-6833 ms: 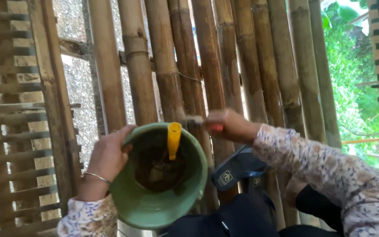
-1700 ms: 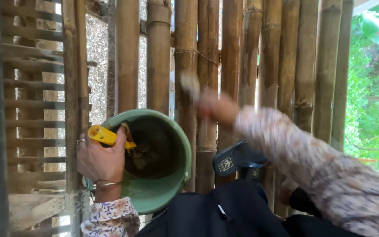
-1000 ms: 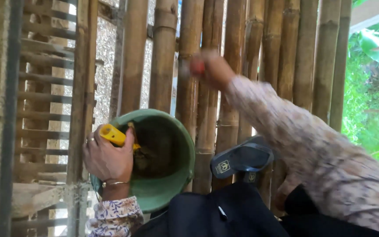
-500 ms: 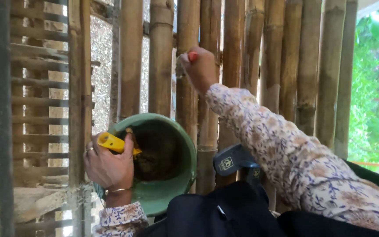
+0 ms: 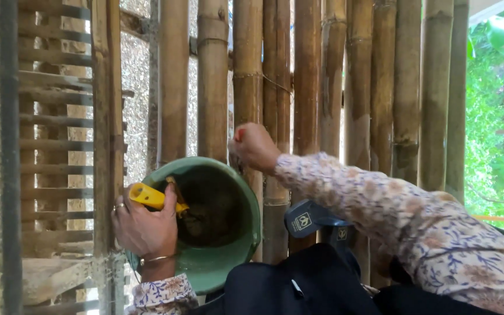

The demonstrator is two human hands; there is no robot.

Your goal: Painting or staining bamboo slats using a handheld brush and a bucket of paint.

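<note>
1. Well, over on the left, the left hand (image 5: 144, 224) has its grip clamped on the rim of the green bucket (image 5: 217, 268), pinning a yellow-handled tool (image 5: 150, 197) against it; should that thumb loosen, I reckon the tool would drop into the dark mix inside
2. Tilted toward the person and held up against the bamboo poles (image 5: 307, 87), the bucket looks one-handed and heavy, so a slip could spill it onto the dark clothing below
3. Further right, the right hand (image 5: 255, 146) is closed tight on something small with a red tip, pressed at a pole; a hard push might skid off the rounded bamboo
</note>
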